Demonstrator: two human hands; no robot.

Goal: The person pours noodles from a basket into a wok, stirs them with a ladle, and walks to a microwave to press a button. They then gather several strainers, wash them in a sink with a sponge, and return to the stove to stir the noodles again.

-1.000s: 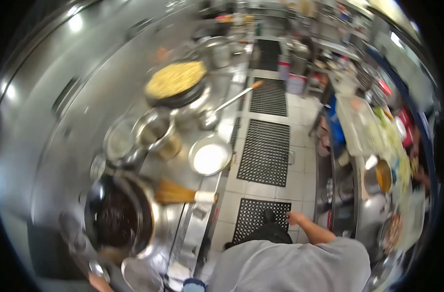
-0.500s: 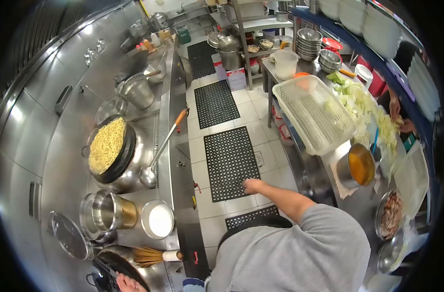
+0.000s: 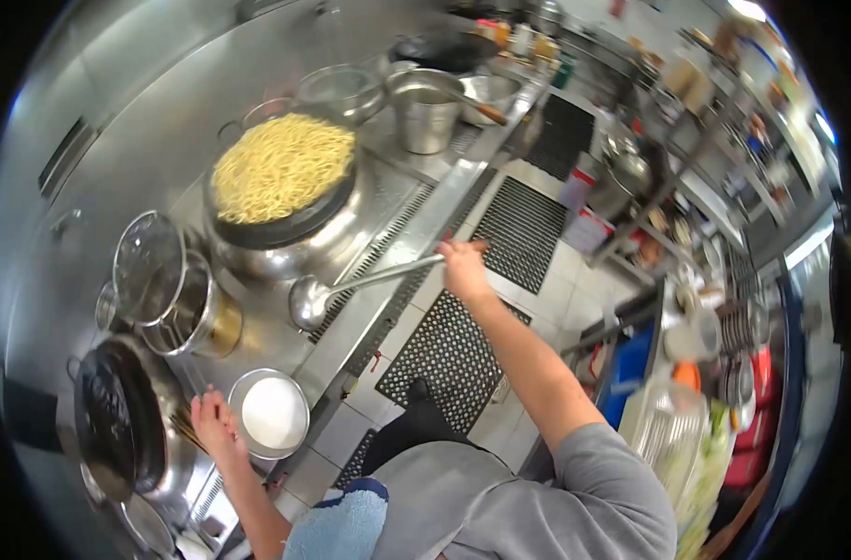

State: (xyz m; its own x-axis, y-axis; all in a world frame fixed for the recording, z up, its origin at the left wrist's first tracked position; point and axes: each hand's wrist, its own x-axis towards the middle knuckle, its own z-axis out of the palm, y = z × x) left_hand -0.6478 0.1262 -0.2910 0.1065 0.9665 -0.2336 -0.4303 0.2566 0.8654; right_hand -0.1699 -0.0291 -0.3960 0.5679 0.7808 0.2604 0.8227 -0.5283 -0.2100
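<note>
My right hand (image 3: 465, 266) is closed round the wooden end of a long-handled ladle (image 3: 310, 301), whose bowl rests on the steel stove top beside the slotted drain. A round mesh strainer (image 3: 150, 268) tilts over the steel pot (image 3: 218, 322) on the left. Its thin handle runs down to my left hand (image 3: 216, 426), which appears closed on it, though the fingers partly hide the grip. Close by my left hand stands a bowl of white contents (image 3: 275, 412). Yellow noodles (image 3: 284, 170) are heaped in a dark pan on the burner behind the ladle.
A dark wok (image 3: 118, 420) sits at the lower left, with a bamboo brush (image 3: 188, 427) partly behind my left hand. A tall pot (image 3: 425, 117) stands farther along the stove. Black mats (image 3: 444, 359) cover the floor; a white basket (image 3: 668, 420) and cut vegetables lie at right.
My right hand has moved from above the floor mat to grip the ladle's handle. The strainer has come up over the steel pot with my left hand. The view has turned toward the stove.
</note>
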